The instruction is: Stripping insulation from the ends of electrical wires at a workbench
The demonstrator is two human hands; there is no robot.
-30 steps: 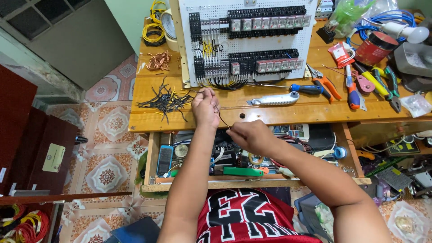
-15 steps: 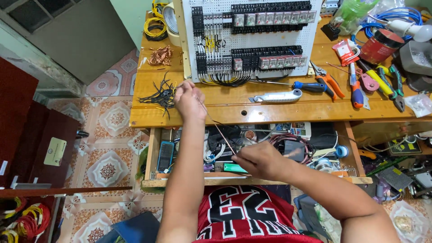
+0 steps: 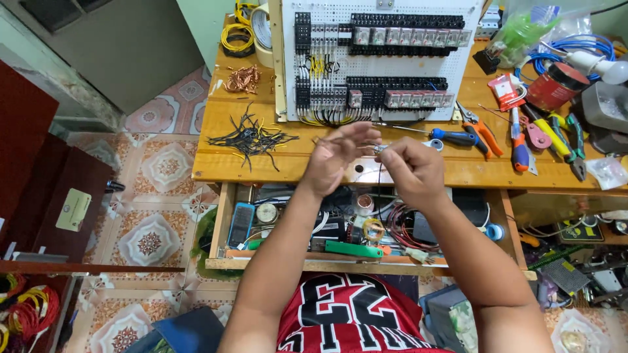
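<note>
Two hands meet above the front edge of a wooden workbench (image 3: 275,167); the left hand (image 3: 335,157) has its fingers loosely spread, thumb and fingertips pinched on one end of a thin dark wire (image 3: 380,180); the right hand (image 3: 413,168) is closed, pinching the wire's other end close beside the left; the wire hangs in a short loop between them. Behind the hands stands a white perforated panel (image 3: 383,59) carrying rows of black relays; a heap of black wire offcuts (image 3: 248,138) lies to the left; a blue-handled screwdriver (image 3: 451,136), orange cutters (image 3: 483,124) and pliers (image 3: 566,134) lie to the right. Below the bench edge an open drawer (image 3: 327,265) holds mixed parts. Patterned floor tiles (image 3: 154,235) show at the left.
</note>
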